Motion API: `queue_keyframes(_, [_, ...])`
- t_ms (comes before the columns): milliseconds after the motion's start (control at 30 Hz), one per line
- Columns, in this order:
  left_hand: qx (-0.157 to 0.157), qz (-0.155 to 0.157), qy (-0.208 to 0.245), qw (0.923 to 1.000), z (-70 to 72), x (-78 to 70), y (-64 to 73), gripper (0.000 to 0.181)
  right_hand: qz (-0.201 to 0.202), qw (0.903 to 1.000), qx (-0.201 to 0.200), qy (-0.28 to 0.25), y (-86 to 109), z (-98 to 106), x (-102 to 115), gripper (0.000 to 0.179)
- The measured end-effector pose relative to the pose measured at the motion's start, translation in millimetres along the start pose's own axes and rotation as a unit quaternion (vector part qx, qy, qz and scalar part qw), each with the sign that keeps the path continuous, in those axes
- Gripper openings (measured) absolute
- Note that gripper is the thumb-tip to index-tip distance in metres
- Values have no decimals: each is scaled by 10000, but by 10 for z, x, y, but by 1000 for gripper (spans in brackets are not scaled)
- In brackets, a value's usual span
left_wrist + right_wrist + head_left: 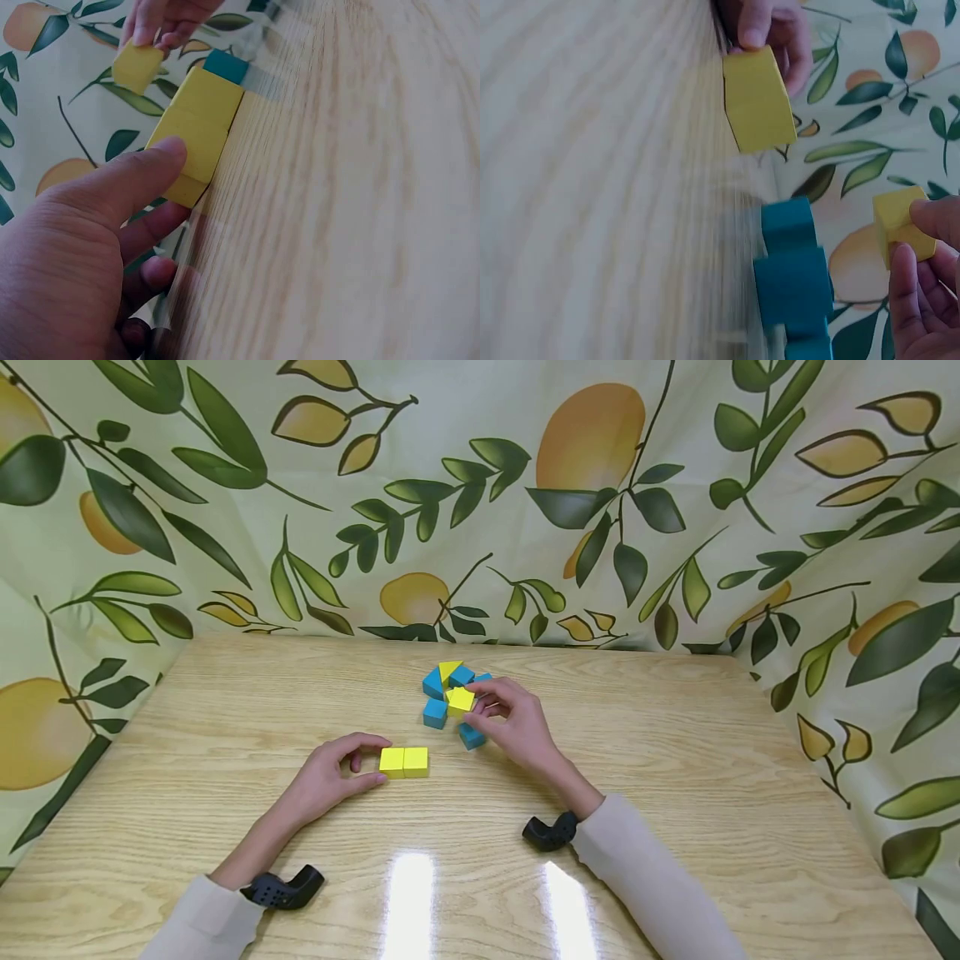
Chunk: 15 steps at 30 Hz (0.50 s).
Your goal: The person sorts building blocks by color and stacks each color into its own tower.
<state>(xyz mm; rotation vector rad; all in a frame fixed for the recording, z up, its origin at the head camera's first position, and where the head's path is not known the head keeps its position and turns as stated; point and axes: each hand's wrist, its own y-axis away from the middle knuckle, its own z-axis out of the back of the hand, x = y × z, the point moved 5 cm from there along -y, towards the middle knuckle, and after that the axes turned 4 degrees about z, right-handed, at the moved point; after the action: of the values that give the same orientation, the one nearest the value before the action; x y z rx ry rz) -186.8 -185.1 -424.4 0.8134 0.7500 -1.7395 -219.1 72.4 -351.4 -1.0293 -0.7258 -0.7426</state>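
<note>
Two yellow cube blocks lie side by side on the table, touching: a left one (pixel 392 762) and a right one (pixel 416 762). My left hand (pixel 322 779) pinches the left cube between thumb and fingers at its near and far sides. In the right wrist view my right hand (pixel 930 292) holds another yellow block (pixel 904 221) between thumb and fingertips, lifted off the table. From the head view, that right hand (pixel 517 722) is above a small group of blocks and partly hides them.
Several blue blocks, among them a cube (pixel 435 713) and a triangular one (pixel 432 683), stand grouped with a yellow triangular block (pixel 450 670) behind the yellow pair. A leaf-and-fruit patterned cloth (pixel 450 552) borders the wooden table (pixel 675 760) at the back and sides.
</note>
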Motion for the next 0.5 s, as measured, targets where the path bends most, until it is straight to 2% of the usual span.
queue_keyframes(267, [10, -18, 86, 10000, 9, -14, 2, 46, 91, 9994, 337, 43, 24, -221, -183, 33])
queue_keyframes(500, [-15, -147, 133, 9998, 19, -22, 4, 56, 243, 9973, 683, 122, 43, -433, -185, 33])
